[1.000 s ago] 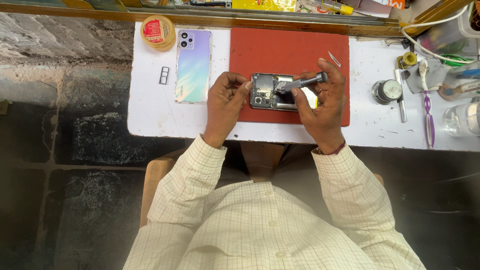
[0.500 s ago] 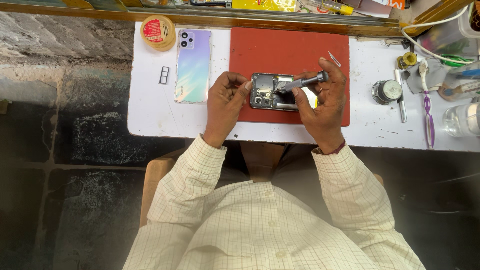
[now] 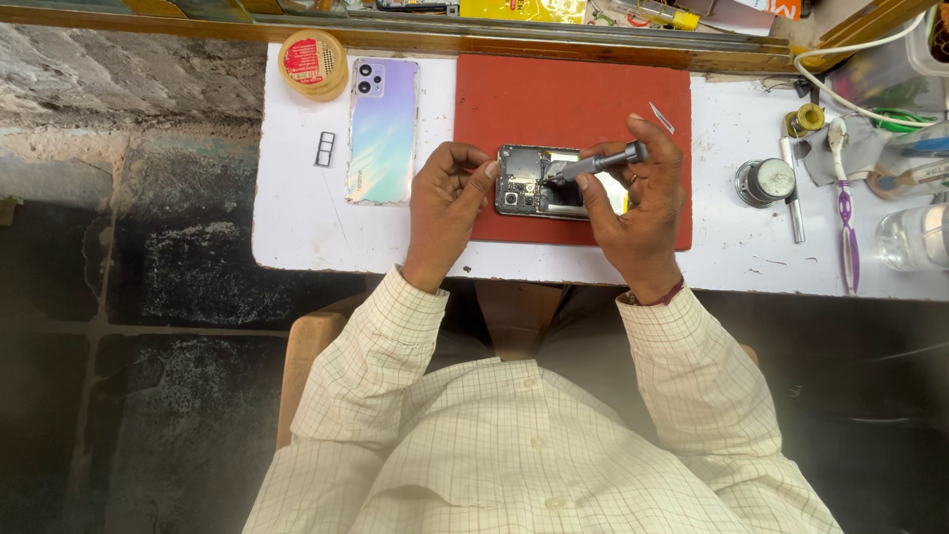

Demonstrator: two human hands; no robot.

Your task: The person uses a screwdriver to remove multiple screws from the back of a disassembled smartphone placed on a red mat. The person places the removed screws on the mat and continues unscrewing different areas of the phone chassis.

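Opened phone (image 3: 539, 183): laid flat on the red mat (image 3: 573, 99), back removed, circuitry exposed. It is steadied at its near end by the left hand (image 3: 445, 203), fingers curled and pinched against the edge. A grey screwdriver (image 3: 598, 163) is gripped in the closed fingers of the right hand (image 3: 633, 208); its tip appears to be set on the board, though contact is too small to confirm. Iridescent back cover (image 3: 381, 133): lying on the white table (image 3: 297, 218), left of the mat. Round tin (image 3: 312, 61): just beyond the cover.
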